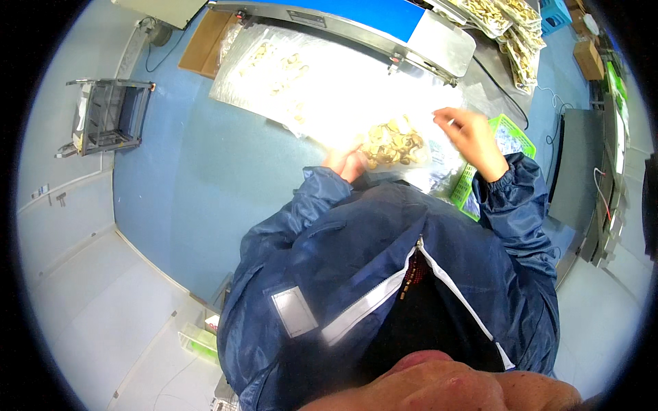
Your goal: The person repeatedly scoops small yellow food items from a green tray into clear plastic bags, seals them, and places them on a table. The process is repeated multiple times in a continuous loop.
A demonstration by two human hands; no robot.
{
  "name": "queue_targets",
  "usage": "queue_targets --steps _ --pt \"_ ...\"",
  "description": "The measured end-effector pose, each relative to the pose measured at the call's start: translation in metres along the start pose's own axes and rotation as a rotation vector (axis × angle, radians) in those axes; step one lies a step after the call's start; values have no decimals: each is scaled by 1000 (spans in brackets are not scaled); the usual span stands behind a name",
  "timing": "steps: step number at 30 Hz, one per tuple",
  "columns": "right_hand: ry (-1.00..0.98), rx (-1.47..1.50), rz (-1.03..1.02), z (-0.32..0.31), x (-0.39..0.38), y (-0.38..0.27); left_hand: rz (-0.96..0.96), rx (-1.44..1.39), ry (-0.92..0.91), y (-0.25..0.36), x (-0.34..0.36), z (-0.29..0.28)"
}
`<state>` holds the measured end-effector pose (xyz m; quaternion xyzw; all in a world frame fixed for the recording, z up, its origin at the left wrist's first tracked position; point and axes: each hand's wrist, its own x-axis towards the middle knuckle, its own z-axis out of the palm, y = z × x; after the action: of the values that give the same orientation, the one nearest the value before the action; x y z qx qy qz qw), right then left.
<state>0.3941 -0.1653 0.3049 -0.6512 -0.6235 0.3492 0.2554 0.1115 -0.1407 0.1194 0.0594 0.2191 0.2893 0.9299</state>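
A clear plastic bag (396,145) filled with yellowish-brown pieces, like dried slices, is in front of my chest at the near edge of a bright white work surface. My left hand (348,163) grips its left side, with the fingers closed and partly hidden by the bag. To the right of the bag, my right hand (473,139) is raised above the surface. Its fingers are bent loosely and a little apart, and I see nothing held in them. Just beneath its wrist is a green plastic basket (513,134) containing white and bluish packets.
A machine with a blue top (356,15) spans the back of the surface. More pieces (291,72) are scattered on plastic sheeting at left. Filled bags (497,17) are stacked at the far right. A black cable (504,85) runs behind the basket. A metal-framed stool (110,116) stands at left.
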Motion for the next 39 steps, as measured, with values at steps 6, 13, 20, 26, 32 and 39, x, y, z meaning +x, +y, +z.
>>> queue_targets --steps 6,13,20,26,32,39 --pt "-466 448 552 46 10 27 265 -33 14 30 4 2" --pt "-199 1031 516 165 65 78 305 348 348 73 8 -12" --pt "-343 794 678 181 73 95 751 2397 605 207 30 -48" --pt "-277 698 624 244 133 127 535 2505 763 237 60 -110" --pt "-251 450 198 285 216 127 549 2547 1021 274 77 -140" --pt "-117 -219 -37 212 159 137 719 2511 1157 283 62 -109"
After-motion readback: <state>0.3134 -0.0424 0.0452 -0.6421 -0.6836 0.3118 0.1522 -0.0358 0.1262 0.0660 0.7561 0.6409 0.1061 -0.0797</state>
